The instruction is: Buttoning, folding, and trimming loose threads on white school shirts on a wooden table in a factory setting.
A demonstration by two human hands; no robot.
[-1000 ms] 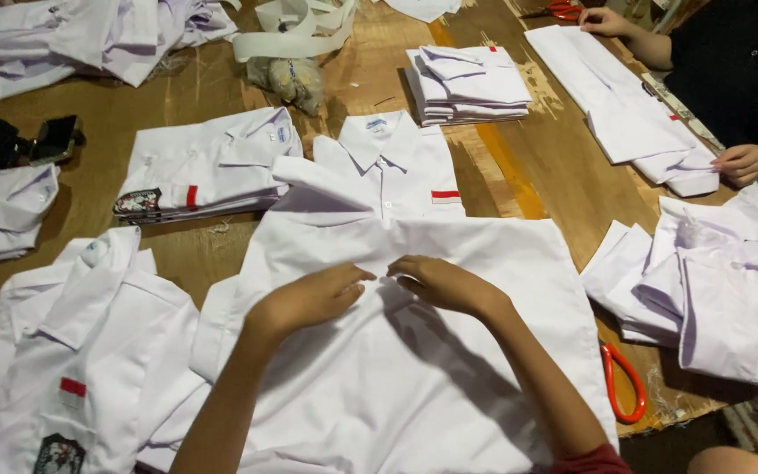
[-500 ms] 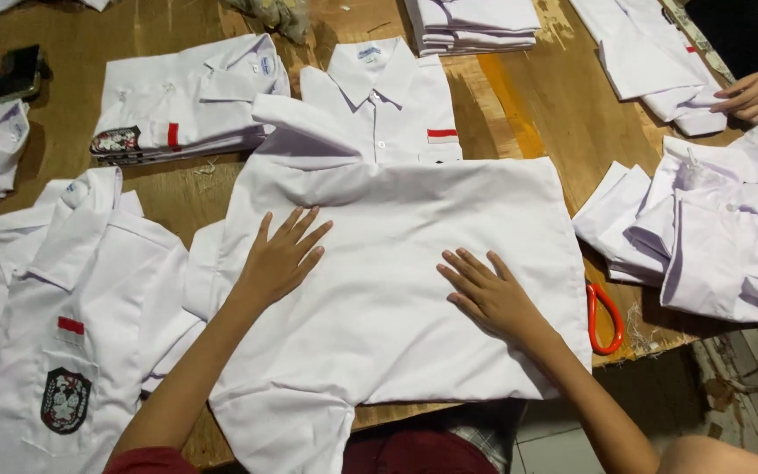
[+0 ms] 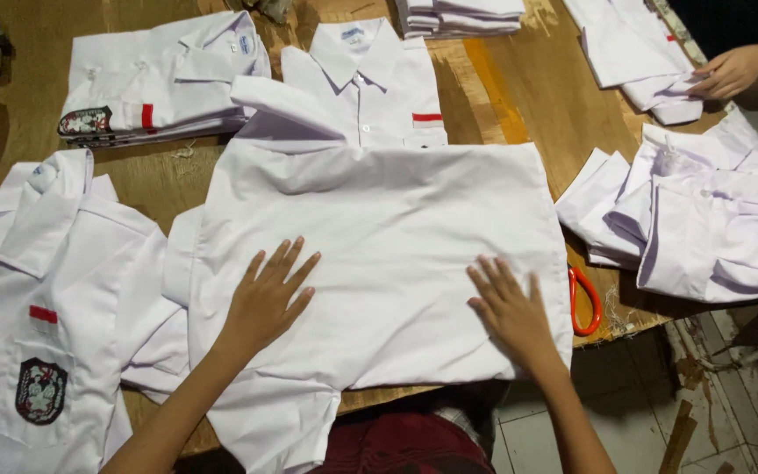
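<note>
A white shirt [image 3: 379, 219] lies spread flat, back side up, on the wooden table [image 3: 519, 96] in front of me. My left hand [image 3: 267, 294] presses flat on its lower left part, fingers spread. My right hand [image 3: 509, 309] lies flat on its lower right part near the hem. Neither hand holds anything. One sleeve hangs over the table's near edge.
A white shirt with a dark crest and red patch [image 3: 41, 298] lies at the left. Folded shirts [image 3: 160, 79] and a collared shirt [image 3: 370, 79] sit behind. Orange-handled scissors [image 3: 585, 303] lie right of the shirt. Another person's hand [image 3: 730, 72] rests on shirts at far right.
Both hands have slid down and outward across the shirt toward its near hem, smoothing it flat. The view has shifted closer to the table's near edge.
</note>
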